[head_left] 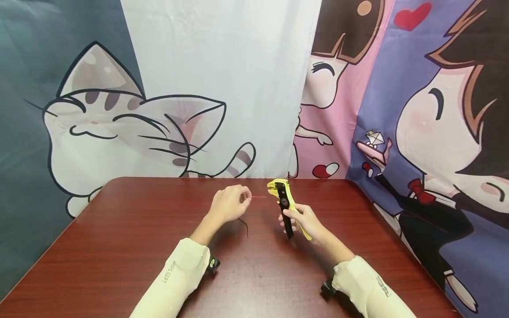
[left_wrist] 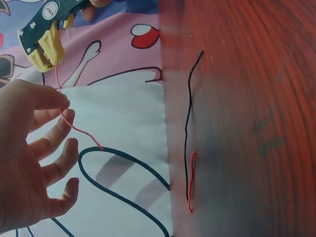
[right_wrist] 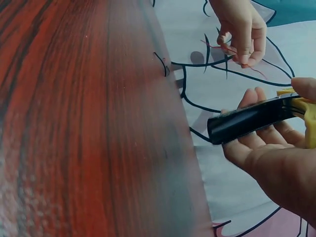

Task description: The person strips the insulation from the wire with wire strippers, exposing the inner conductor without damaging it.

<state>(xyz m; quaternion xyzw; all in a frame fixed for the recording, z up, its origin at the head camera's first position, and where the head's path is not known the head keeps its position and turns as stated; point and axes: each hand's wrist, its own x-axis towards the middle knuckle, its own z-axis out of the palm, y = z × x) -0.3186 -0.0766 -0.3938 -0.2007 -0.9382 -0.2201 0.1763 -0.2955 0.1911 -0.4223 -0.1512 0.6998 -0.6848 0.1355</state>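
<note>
Left hand (head_left: 229, 204) pinches red wire (head_left: 258, 197), other fingers loose; wire probably light, flexible, best held near tip. Right hand (head_left: 305, 221) curled round wire stripper (head_left: 284, 198).

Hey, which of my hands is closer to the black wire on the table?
Your left. In the head view, the left hand is right next to the black wire; the right hand, gripping the yellow-and-black tool, is farther off to the wire's right.

Head camera looks forward and down; closer wrist views face across the table (head_left: 119, 238), sharing pliers (head_left: 284, 203)
</note>
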